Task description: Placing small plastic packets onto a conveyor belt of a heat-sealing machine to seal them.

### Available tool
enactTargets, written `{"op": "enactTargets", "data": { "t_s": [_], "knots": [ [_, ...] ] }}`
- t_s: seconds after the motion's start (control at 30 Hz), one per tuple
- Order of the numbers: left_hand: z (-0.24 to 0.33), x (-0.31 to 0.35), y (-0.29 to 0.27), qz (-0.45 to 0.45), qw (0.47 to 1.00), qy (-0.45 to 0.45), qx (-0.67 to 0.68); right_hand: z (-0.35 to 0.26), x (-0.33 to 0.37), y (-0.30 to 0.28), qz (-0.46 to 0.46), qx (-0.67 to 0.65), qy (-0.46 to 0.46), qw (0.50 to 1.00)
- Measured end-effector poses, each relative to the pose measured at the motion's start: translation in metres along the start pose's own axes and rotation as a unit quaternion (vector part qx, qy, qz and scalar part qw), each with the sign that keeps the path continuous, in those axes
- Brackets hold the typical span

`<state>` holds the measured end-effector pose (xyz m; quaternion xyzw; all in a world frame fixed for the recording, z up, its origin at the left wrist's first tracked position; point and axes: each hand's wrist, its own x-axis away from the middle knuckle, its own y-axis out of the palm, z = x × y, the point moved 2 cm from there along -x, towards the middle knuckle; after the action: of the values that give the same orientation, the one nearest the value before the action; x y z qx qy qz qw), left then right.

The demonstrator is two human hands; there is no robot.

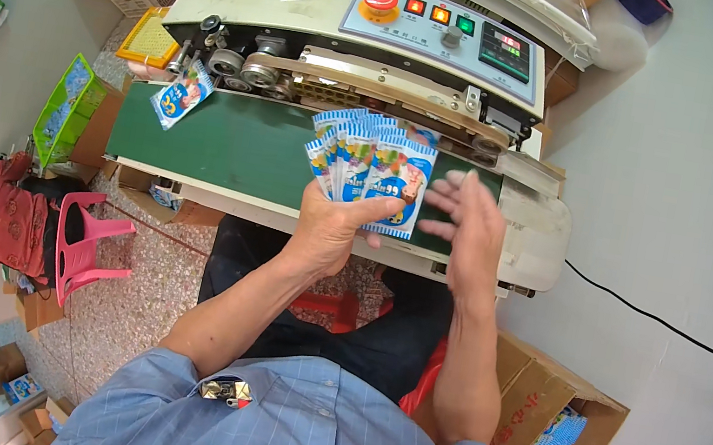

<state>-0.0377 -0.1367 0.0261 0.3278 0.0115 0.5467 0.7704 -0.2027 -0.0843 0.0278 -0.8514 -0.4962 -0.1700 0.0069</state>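
My left hand (pixel 325 227) holds a fanned bunch of small blue-and-white printed packets (pixel 399 173) over the green conveyor belt (pixel 243 142), its thumb pressed across the front one. Just right of the bunch is my right hand (pixel 473 233), its fingers apart and nothing in it. The fingertips come close to the packets' right edge; I cannot tell whether they touch. Farther left, a single packet (pixel 180 96) lies tilted on the belt by the metal rollers (pixel 259 72). Behind the bunch, part of the sealing machine's (pixel 270 5) lower edge is hidden.
The machine's control panel (pixel 450 31) has a red knob and lit buttons. A cardboard box (pixel 526 392) with blue packets stands at lower right. To the left are a green basket (pixel 63 117), a pink chair (pixel 80 242) and red patterned clothing (pixel 5 211).
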Motion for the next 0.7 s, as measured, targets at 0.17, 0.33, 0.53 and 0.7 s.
{"op": "enactTargets", "data": {
  "t_s": [0.17,0.33,0.53,0.7],
  "knots": [
    [-0.012,0.009,0.01,-0.018,1.0,-0.02,0.015,0.02,0.032,0.002,-0.067,-0.007,-0.034,0.997],
    [-0.01,0.012,0.009,-0.051,0.996,-0.04,0.063,0.013,0.031,-0.021,0.033,-0.144,-0.055,0.987],
    [-0.002,0.012,0.004,-0.044,0.996,-0.069,0.031,0.003,0.002,-0.061,0.138,-0.055,-0.033,0.988],
    [0.001,0.008,0.003,-0.044,0.994,-0.087,0.056,0.003,-0.022,-0.057,0.108,-0.024,0.006,0.994]
  ]
}}
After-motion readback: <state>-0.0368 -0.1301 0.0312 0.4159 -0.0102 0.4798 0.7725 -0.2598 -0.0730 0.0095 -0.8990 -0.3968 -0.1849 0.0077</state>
